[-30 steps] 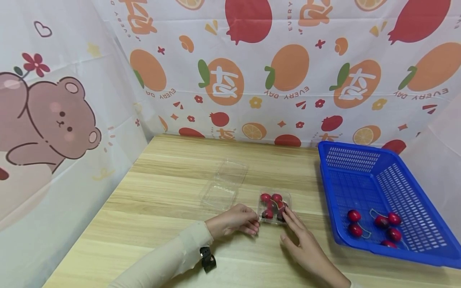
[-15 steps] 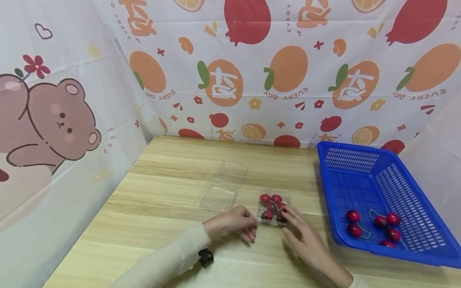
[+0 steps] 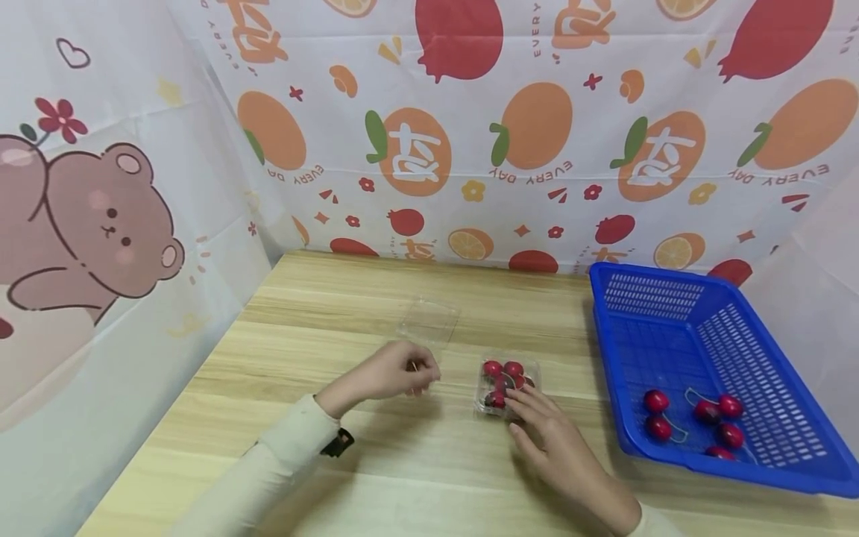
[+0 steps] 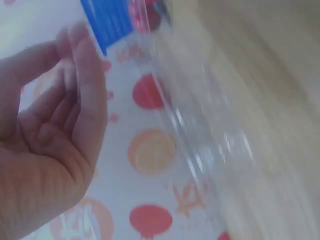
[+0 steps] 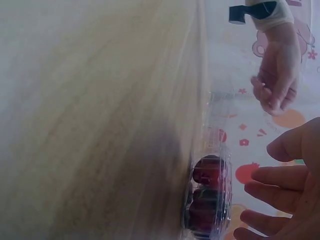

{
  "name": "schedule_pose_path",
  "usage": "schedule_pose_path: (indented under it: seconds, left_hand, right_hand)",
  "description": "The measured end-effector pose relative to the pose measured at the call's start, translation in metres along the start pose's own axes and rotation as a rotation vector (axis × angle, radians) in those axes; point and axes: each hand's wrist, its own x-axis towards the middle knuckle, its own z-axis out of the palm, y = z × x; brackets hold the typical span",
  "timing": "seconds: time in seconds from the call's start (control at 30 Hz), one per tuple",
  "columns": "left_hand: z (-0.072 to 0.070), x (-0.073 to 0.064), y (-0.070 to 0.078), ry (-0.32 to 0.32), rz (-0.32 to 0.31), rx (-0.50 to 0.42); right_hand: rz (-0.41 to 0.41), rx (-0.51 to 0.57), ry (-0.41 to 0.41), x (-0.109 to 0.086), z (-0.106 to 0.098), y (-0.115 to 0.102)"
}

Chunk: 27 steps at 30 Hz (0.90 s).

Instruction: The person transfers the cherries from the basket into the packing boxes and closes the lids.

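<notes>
A clear plastic clamshell box with several dark red cherries stands on the table in the head view. My right hand has its fingers extended over the box's near right corner. Seen from the right wrist, its fingertips are spread beside the box, with a gap between them. To the left, my left hand is raised over the table, fingers loosely bent and nothing visible in them. A second clear clamshell, unfolded and without fruit, lies behind that hand, which hides its near half.
A blue plastic basket stands at the right edge of the table, with several more cherries inside. Printed fabric hangs as a wall behind and at both sides. A black band circles the left wrist.
My left hand has left the side of the cherry box and moved left and up, in front of the fruitless clamshell. My right hand has shifted slightly left over the box.
</notes>
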Motion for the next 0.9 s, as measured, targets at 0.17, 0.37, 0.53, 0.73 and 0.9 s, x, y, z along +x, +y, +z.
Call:
schedule_pose_path:
  seconds: [0.17, 0.37, 0.53, 0.73, 0.9]
  left_hand:
    - [-0.025, -0.004, -0.01, 0.264, -0.014, 0.069]
    - [-0.039, -0.004, -0.035, 0.513, -0.095, 0.232]
    - [-0.044, -0.003, -0.06, 0.449, -0.217, 0.212]
    - [-0.045, -0.006, -0.071, 0.361, -0.321, 0.04]
    - [-0.042, -0.005, -0.073, 0.32, -0.356, -0.02]
  right_hand:
    - [-0.016, -0.049, -0.017, 0.002, 0.003, -0.001]
    - [-0.023, -0.12, -0.057, 0.003, 0.007, -0.002]
    - [-0.032, -0.153, -0.082, 0.002, 0.008, -0.002]
    - [-0.017, -0.152, -0.119, 0.001, 0.009, 0.001]
    - [-0.014, -0.122, -0.163, 0.004, 0.006, 0.005]
